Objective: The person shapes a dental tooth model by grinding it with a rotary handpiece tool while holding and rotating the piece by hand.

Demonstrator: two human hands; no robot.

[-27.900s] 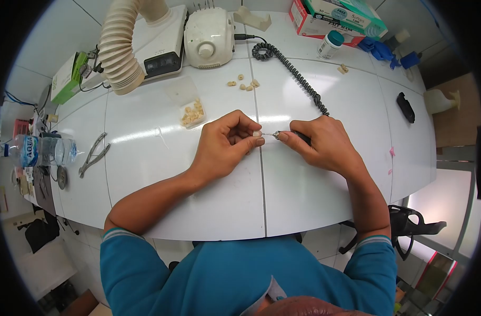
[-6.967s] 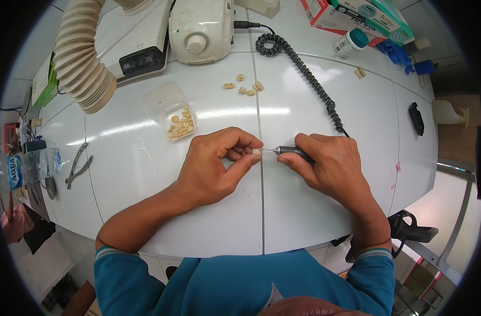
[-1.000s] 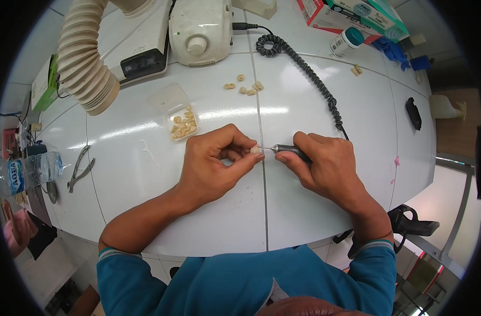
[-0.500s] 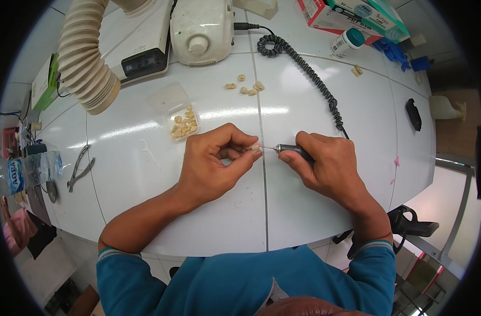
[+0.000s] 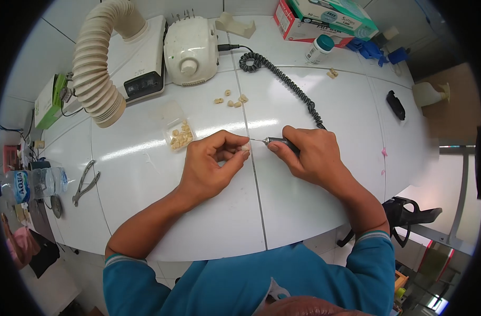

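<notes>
Between thumb and forefinger, my left hand [image 5: 214,164] pinches a small tooth-shaped piece [image 5: 244,148], partly hidden by the fingertips. My right hand [image 5: 310,152] grips a dark rotary handpiece [image 5: 282,143], its thin metal bit pointing left at the fingers of my left hand, close to the piece. Whether the bit touches the piece I cannot tell. Behind my left hand lies a clear box [image 5: 180,135] with several cream tooth-shaped pieces in it. Several loose pieces [image 5: 234,103] lie on the white tiled table [image 5: 209,226] beyond my hands.
A white control unit [image 5: 190,52] with a coiled black cord [image 5: 288,81] stands at the back. Left are a ribbed hose [image 5: 93,68], pliers [image 5: 86,183] and a water bottle [image 5: 35,184]. Glove boxes [image 5: 324,21] and a white bottle [image 5: 319,50] stand back right. Another person's pink sleeve [image 5: 23,243] shows far left.
The head view has shifted, so the table things appear lower and further left. The bit now points above the piece, which sits lower in my left fingers. Both hands keep their grips.
</notes>
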